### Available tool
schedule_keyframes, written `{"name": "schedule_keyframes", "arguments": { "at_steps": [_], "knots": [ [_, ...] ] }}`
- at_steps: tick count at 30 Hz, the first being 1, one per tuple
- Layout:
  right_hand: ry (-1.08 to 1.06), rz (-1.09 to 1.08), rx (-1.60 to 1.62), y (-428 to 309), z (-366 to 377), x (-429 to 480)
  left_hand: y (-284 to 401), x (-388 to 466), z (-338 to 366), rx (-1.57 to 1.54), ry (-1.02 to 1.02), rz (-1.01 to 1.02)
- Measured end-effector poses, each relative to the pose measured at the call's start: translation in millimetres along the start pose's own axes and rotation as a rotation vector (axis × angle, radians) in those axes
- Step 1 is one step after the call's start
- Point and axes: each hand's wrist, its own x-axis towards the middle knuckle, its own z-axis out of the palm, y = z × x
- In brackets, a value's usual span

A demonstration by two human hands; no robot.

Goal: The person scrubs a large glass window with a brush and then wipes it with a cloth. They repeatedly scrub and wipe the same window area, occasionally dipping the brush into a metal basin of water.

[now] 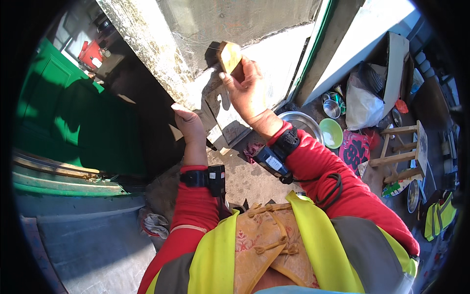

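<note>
My right hand (249,90) pinches a small yellow-brown block (230,57), possibly wood, between thumb and fingers. Behind the block is the lower corner of a dark mesh panel (235,22) in a worn, white-painted door (275,62); touching or just apart, I cannot tell. Thin loose strands stick out near that corner, and a dark shadow falls beside the block. Lower and to the left, my left hand (191,126) holds the door's weathered edge, thumb showing and fingers mostly hidden. Each wrist carries a strapped black device.
A green door (51,106) stands left beside a dark doorway. On the ground to the right are a metal basin (303,123), a green bowl (331,133), a small metal pot (331,108), a white sack (363,99) and a wooden stool (394,160) lying on its side.
</note>
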Motion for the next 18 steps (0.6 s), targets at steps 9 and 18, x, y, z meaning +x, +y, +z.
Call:
{"name": "schedule_keyframes", "arguments": {
  "at_steps": [9, 18],
  "knots": [
    [-0.004, 0.122, -0.073, 10.4, 1.4, -15.0, 7.6, -3.8, 3.8, -0.114, -0.036, -0.027],
    [0.094, 0.340, 0.319, 42.5, -23.1, 11.1, 2.9, -3.3, 0.4, -0.037, 0.004, -0.047]
  ]
}}
